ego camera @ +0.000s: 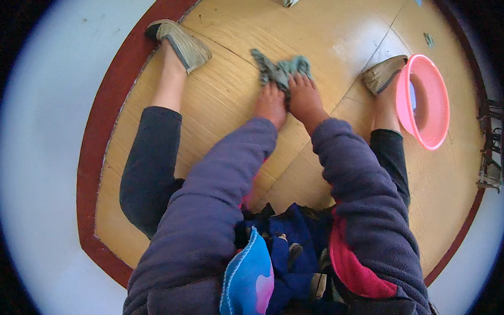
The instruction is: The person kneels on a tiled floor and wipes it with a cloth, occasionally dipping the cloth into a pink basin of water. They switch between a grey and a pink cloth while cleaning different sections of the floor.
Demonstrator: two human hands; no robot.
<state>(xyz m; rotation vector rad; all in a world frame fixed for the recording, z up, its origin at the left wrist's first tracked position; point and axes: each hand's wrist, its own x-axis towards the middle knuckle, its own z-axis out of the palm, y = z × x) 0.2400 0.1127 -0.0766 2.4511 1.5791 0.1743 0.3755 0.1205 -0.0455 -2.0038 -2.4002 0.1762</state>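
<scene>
A crumpled grey-green cloth [280,71] lies on the wood-patterned floor [233,91] ahead of me, a little blurred. My left hand [271,103] presses on its near edge, fingers pointing away from me. Close beside it, my right hand [304,95] has its fingers over the right part of the same cloth. Both hands seem to grip it, though the fingertips are partly sunk in its folds. Both forearms, in dark fleece sleeves, reach forward between my legs.
A pink plastic basin [431,105] stands at my right shoe [380,76]; something pale shows inside. My left shoe [185,45] rests near the dark red skirting [97,133] under a white wall [40,165]. A small greenish scrap [428,39] lies at the far right.
</scene>
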